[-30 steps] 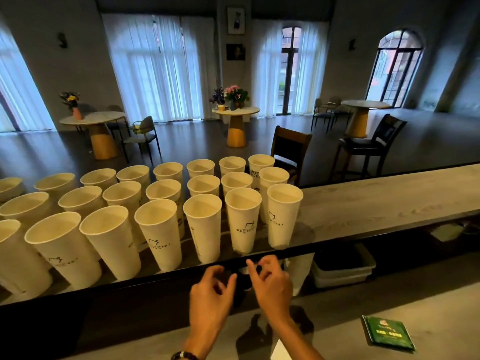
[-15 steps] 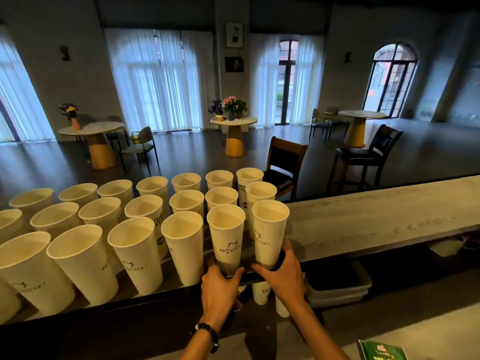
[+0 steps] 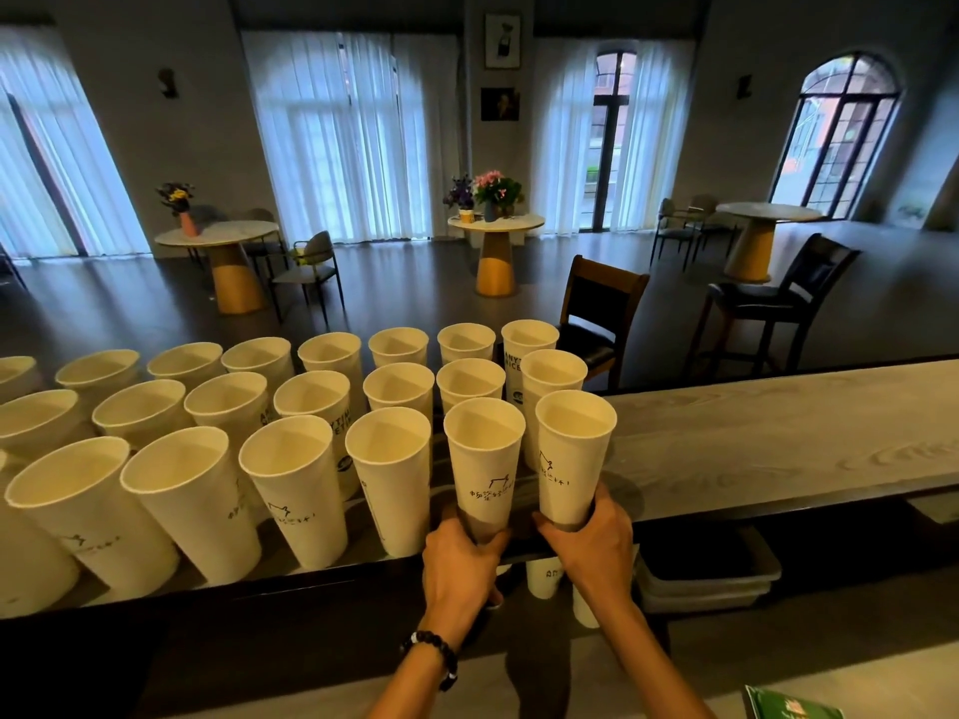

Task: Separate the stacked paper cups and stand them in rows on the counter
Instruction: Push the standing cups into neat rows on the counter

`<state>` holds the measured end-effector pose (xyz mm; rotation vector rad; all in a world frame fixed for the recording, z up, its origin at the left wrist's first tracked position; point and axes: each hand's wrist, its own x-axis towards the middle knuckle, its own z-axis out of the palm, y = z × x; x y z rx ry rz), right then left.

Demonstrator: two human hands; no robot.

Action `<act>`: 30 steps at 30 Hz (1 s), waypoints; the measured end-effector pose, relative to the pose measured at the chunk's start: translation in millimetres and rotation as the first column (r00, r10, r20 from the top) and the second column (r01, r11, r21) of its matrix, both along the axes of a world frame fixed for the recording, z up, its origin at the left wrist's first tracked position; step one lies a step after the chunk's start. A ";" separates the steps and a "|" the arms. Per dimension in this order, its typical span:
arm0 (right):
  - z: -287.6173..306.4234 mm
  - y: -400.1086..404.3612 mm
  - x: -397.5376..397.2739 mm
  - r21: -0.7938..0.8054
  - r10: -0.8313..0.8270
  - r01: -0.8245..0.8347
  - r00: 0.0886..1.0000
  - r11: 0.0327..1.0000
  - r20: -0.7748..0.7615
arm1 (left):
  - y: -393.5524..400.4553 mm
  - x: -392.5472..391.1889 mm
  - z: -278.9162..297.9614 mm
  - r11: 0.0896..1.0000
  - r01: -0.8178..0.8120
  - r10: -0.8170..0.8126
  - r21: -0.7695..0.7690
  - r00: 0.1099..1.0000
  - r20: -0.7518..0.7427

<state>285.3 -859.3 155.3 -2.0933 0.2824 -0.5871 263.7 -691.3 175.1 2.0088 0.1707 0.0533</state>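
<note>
Two paper cups sit at the near right end of the rows on the counter (image 3: 778, 438). Your left hand (image 3: 459, 560) grips the base of the left cup (image 3: 485, 459); your right hand (image 3: 591, 542) grips the right cup (image 3: 571, 448). You look to be squaring them up. Next, likely let go without tipping them, then reach for the remaining stacked cups (image 3: 542, 578) under the counter.

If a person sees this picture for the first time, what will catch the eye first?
Probably the rows of white paper cups standing open on the counter. Next, at the near right end, the left hand and right hand each hold one cup's base.
</note>
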 end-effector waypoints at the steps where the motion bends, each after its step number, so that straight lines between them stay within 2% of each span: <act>1: -0.2 -0.3 -0.7 -0.001 0.001 -0.001 1.000 1.000 -0.006 | 0.0 -0.2 -0.2 1.000 0.004 -0.004 0.003 1.000 -0.015; 13: 2.5 -2.3 -8.3 -0.007 0.045 -0.045 0.999 0.999 -0.023 | 1.1 -1.5 -1.4 1.000 0.006 -0.005 0.017 0.999 -0.035; 30: -2.5 -10.2 -19.0 -0.043 0.003 -0.003 1.000 0.999 -0.012 | 1.5 -2.1 2.0 0.999 0.015 -0.013 0.044 0.999 -0.043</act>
